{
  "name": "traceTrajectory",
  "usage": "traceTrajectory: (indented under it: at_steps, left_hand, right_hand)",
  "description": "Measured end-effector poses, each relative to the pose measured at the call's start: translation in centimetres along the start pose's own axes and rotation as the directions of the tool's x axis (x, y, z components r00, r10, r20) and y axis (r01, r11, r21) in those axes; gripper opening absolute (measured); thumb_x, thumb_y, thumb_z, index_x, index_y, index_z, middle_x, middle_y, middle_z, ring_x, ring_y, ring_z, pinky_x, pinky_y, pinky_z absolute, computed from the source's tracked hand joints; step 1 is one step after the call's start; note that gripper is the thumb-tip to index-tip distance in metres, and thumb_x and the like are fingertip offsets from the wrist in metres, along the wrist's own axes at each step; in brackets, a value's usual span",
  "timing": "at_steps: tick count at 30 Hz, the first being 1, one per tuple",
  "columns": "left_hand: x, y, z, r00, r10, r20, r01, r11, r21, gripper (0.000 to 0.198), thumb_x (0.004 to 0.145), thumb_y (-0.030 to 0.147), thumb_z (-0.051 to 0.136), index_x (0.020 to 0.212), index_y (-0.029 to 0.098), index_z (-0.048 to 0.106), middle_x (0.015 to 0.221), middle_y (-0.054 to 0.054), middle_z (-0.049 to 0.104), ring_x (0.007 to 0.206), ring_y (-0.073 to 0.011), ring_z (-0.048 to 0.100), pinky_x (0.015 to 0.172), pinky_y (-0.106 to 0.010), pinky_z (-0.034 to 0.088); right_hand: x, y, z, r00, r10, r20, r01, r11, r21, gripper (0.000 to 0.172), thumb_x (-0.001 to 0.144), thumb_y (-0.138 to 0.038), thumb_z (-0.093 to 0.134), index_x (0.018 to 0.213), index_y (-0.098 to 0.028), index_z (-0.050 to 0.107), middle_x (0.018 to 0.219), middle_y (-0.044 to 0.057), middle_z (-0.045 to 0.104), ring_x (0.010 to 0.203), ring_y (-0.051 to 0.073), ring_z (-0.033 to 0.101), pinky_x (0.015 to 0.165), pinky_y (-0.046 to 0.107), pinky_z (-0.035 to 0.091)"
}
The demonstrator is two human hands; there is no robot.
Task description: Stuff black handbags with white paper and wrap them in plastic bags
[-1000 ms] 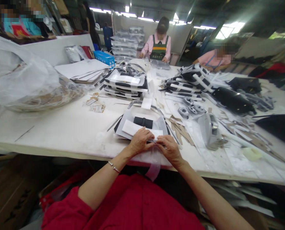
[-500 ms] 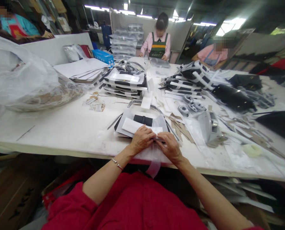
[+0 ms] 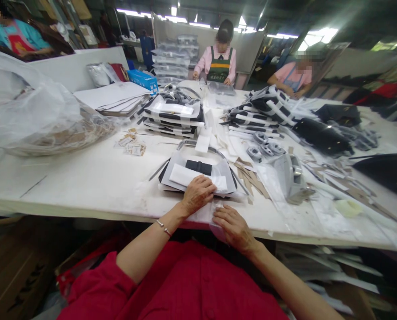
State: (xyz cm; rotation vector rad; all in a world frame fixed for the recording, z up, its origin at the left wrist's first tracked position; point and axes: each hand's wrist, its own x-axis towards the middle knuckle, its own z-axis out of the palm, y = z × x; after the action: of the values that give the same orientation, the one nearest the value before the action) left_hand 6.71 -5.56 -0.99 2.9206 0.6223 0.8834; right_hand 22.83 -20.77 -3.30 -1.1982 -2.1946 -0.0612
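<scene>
In the head view a black handbag (image 3: 164, 178) lies at the table's front edge, covered by pale wrapping sheets (image 3: 176, 161). A folded white padding strip (image 3: 183, 174) runs across its front. My left hand (image 3: 198, 194) has its fingers bent and together, gripping the bag's front edge and pressing the padding. Closer to me, my right hand (image 3: 233, 226) curls its fingers over a clear plastic strip (image 3: 218, 231) that hangs over the table edge. Its fingertips are apart from the bag. A wrapped handle (image 3: 218, 152) arches behind the bag.
Wrapped bags (image 3: 173, 118) are stacked straight ahead. A tape dispenser (image 3: 293, 178) stands on the right, beside brown paper strips (image 3: 251, 180). Small tags (image 3: 131, 144) lie left. A large plastic sack (image 3: 51, 120) fills the far left. Co-workers (image 3: 220, 62) are across the table.
My right hand has left the bag's front edge and moved down toward me, onto the clear plastic strip. My left hand stays on the bag, which has hardly moved.
</scene>
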Motion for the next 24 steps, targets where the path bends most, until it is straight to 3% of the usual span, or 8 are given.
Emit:
traceTrajectory:
  at_steps: [4,9,13,19,24]
  left_hand:
    - [0.0,-0.1,0.1,1.0,0.023,-0.009,-0.023,1.0,-0.002,0.01,0.086,0.023,0.063,0.095,0.022,0.061,0.096,-0.002,0.063,0.11,-0.0214,0.054,0.106,-0.039,0.038]
    - [0.1,0.0,0.0,0.999,0.05,-0.006,-0.05,0.998,0.031,0.008,0.089,0.022,0.059,0.096,0.022,0.061,0.095,-0.002,0.063,0.109,-0.0199,0.055,0.109,-0.04,0.035]
    - [-0.1,0.5,0.0,0.998,0.051,-0.02,-0.051,0.998,0.044,0.008,0.092,0.022,0.054,0.097,0.022,0.061,0.092,-0.002,0.063,0.107,-0.0187,0.056,0.109,-0.04,0.035]
    - [-0.8,1.4,-0.3,0.997,0.01,-0.079,-0.007,0.999,0.036,0.012,0.093,0.021,0.051,0.098,0.021,0.062,0.094,-0.002,0.065,0.105,-0.0197,0.056,0.11,-0.04,0.035]
    - [-0.5,2.6,-0.9,0.988,-0.142,-0.061,0.138,0.988,-0.069,0.018,0.083,0.034,0.066,0.092,0.02,0.06,0.094,-0.004,0.065,0.104,-0.0228,0.057,0.11,-0.044,0.035]
  right_hand:
    - [0.6,-0.4,0.0,0.988,0.093,-0.124,-0.077,0.988,0.131,0.035,0.088,-0.003,0.042,0.107,-0.021,0.066,0.094,0.006,0.074,0.09,0.018,0.07,0.085,0.035,0.059]
    - [0.5,-1.3,-0.4,0.982,0.175,-0.071,-0.156,0.963,0.219,0.031,0.089,-0.006,0.044,0.102,-0.022,0.067,0.087,0.005,0.075,0.081,0.018,0.072,0.075,0.03,0.059]
    - [1.7,-1.2,-1.9,0.984,0.177,-0.037,-0.164,0.96,0.226,0.024,0.09,-0.011,0.05,0.1,-0.022,0.069,0.087,0.005,0.075,0.078,0.018,0.071,0.071,0.028,0.057]
    - [6.6,3.1,-4.9,0.974,0.224,-0.033,-0.221,0.972,0.083,0.031,0.086,-0.005,0.049,0.096,-0.023,0.072,0.088,0.005,0.074,0.084,0.02,0.068,0.077,0.031,0.052]
    - [10.6,8.0,-4.5,0.934,0.34,0.109,-0.342,0.94,0.004,0.017,0.08,-0.011,0.062,0.079,-0.022,0.075,0.082,0.005,0.073,0.082,0.021,0.063,0.078,0.035,0.046]
